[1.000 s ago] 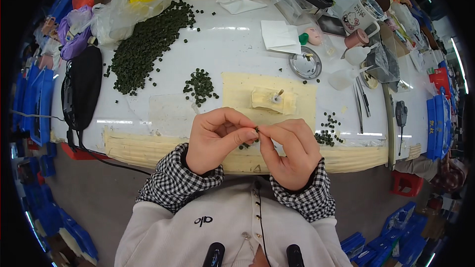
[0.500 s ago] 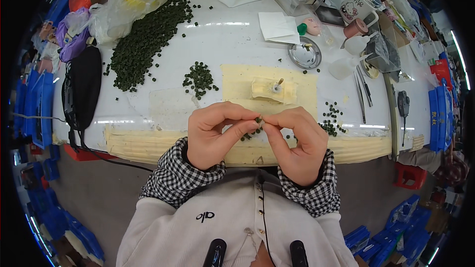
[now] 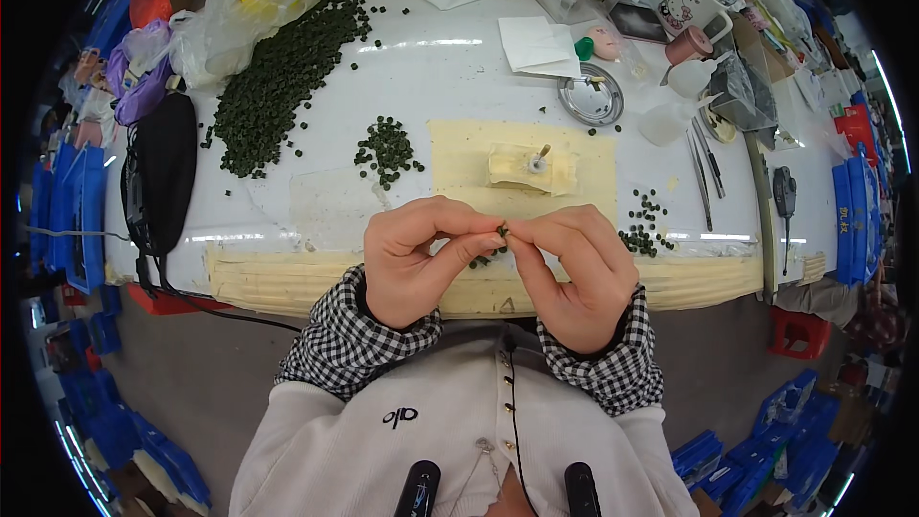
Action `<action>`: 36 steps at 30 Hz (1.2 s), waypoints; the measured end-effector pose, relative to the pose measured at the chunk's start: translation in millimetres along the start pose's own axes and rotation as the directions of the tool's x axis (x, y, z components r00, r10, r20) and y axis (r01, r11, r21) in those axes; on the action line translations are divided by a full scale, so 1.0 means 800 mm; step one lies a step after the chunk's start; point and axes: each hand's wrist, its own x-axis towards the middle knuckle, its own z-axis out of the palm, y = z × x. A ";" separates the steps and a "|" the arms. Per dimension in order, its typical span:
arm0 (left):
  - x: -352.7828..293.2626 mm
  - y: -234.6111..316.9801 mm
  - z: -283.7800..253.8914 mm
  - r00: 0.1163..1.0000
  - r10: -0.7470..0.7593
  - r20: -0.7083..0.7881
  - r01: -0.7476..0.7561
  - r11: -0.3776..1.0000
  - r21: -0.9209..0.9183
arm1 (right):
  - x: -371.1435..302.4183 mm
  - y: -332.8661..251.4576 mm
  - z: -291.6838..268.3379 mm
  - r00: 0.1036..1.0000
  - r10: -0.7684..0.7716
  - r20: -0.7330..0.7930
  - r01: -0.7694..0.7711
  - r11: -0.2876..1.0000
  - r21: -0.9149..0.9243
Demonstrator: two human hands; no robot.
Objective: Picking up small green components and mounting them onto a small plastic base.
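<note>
Between the fingertips of my left hand (image 3: pixel 421 258) and my right hand (image 3: pixel 571 273) is a small dark green piece (image 3: pixel 502 231), pinched from both sides just above the table's near edge. Its exact kind is too small to make out. More small dark green pieces (image 3: pixel 485 259) lie partly hidden beneath my fingers. Beyond my hands, a block wrapped in pale yellow tape (image 3: pixel 517 167) with a short peg standing in it rests on a yellow sheet (image 3: pixel 459 139). To the right of my right hand lies a loose group of green pieces (image 3: pixel 646 223).
A large heap of green pieces (image 3: pixel 278 86) spreads at the far left, with a smaller pile (image 3: pixel 388 150) nearer. A round metal dish (image 3: pixel 591 96), white paper (image 3: pixel 539 46), tweezers (image 3: pixel 700 179) and a mug (image 3: pixel 691 10) lie on the right. A black pouch (image 3: pixel 165 172) lies left.
The view has shifted very slightly. Both hands stay together at the same spot, and the green piece shows a little more plainly between the fingertips.
</note>
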 end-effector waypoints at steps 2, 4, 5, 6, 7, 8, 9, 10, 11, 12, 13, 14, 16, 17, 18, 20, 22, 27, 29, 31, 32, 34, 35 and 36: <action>-0.002 0.000 -0.001 1.000 -0.011 -0.005 0.011 1.000 -0.012 | 0.000 0.000 0.001 1.000 0.019 0.013 -0.019 1.000 0.020; -0.002 0.000 0.000 1.000 -0.026 -0.010 0.026 0.999 -0.032 | 0.000 0.000 0.000 0.999 0.046 0.025 -0.047 0.998 0.041; -0.002 0.000 0.000 0.999 -0.030 -0.012 0.030 0.999 -0.042 | 0.000 0.000 0.001 0.998 0.054 0.023 -0.055 0.997 0.048; -0.002 0.000 0.001 0.999 -0.035 -0.013 0.034 0.998 -0.051 | -0.001 0.000 0.001 0.998 0.062 0.021 -0.063 0.996 0.056; -0.002 0.000 0.001 0.999 -0.039 -0.016 0.038 0.998 -0.059 | -0.001 0.000 0.001 0.997 0.070 0.019 -0.071 0.995 0.064; -0.001 0.001 0.003 0.999 -0.025 -0.032 0.024 0.999 -0.042 | -0.001 0.000 0.002 0.997 0.076 0.016 -0.077 0.995 0.068; 0.000 0.003 0.005 0.999 -0.011 -0.048 0.010 1.000 -0.025 | 0.000 0.000 0.002 0.996 0.083 0.013 -0.084 0.994 0.072; 0.001 0.004 0.007 0.998 0.002 -0.065 -0.003 1.000 -0.009 | 0.000 -0.001 0.002 0.996 0.090 0.012 -0.090 0.993 0.075; 0.001 0.002 0.004 0.999 0.032 -0.033 -0.031 0.999 0.012 | -0.001 -0.001 0.002 0.995 0.099 0.017 -0.100 0.992 0.078; 0.002 -0.001 -0.001 0.998 0.061 -0.001 -0.061 0.998 0.033 | -0.002 0.000 0.002 0.994 0.108 0.022 -0.109 0.991 0.081; 0.001 -0.003 -0.004 0.995 0.090 0.032 -0.091 0.994 0.052 | -0.003 0.000 0.002 0.993 0.116 0.026 -0.118 0.989 0.084; 0.000 -0.004 -0.004 0.998 0.058 0.021 -0.059 0.998 0.015 | -0.004 0.001 0.001 0.989 0.141 0.045 -0.146 0.981 0.129; -0.002 -0.005 -0.003 1.000 -0.005 0.002 0.005 0.998 -0.059 | -0.005 0.004 -0.001 0.979 0.188 0.085 -0.202 0.955 0.215; -0.003 -0.004 -0.003 1.000 -0.027 -0.006 0.026 0.996 -0.086 | -0.006 0.004 -0.001 0.958 0.260 0.117 -0.284 0.906 0.314; -0.003 -0.002 -0.002 0.999 -0.049 -0.014 0.047 0.992 -0.113 | -0.009 0.005 -0.001 0.932 0.327 0.156 -0.362 0.839 0.405; -0.002 -0.002 -0.003 0.998 -0.059 -0.006 0.057 0.988 -0.140 | -0.013 0.005 -0.001 0.877 0.421 0.230 -0.474 0.683 0.556; -0.001 -0.005 -0.005 0.999 -0.033 0.016 0.035 0.990 -0.136 | -0.015 0.006 -0.002 0.829 0.473 0.299 -0.534 0.509 0.674; 0.000 -0.004 -0.004 0.998 -0.057 0.014 0.059 0.981 -0.186 | -0.018 0.019 -0.002 0.773 0.464 0.432 -0.586 0.263 0.767; 0.000 -0.004 -0.003 0.998 -0.062 0.020 0.064 0.977 -0.205 | -0.018 0.021 -0.002 0.748 0.461 0.477 -0.595 0.149 0.790; 0.000 -0.003 -0.003 0.997 -0.071 0.024 0.074 0.973 -0.220 | -0.018 0.023 -0.001 0.734 0.457 0.503 -0.590 0.064 0.805; 0.000 -0.002 -0.002 0.997 -0.072 0.023 0.075 0.971 -0.228 | -0.018 0.023 0.000 0.737 0.460 0.495 -0.588 0.075 0.806; 0.000 -0.001 -0.002 0.997 -0.073 0.021 0.076 0.967 -0.244 | -0.019 0.023 0.003 0.743 0.466 0.480 -0.583 0.097 0.807; 0.000 -0.001 -0.002 0.997 -0.069 0.019 0.072 0.967 -0.243 | -0.020 0.023 0.004 0.746 0.467 0.475 -0.578 0.099 0.810; 0.000 0.000 -0.002 0.998 -0.065 0.018 0.068 0.968 -0.242 | -0.020 0.023 0.005 0.749 0.468 0.469 -0.572 0.100 0.814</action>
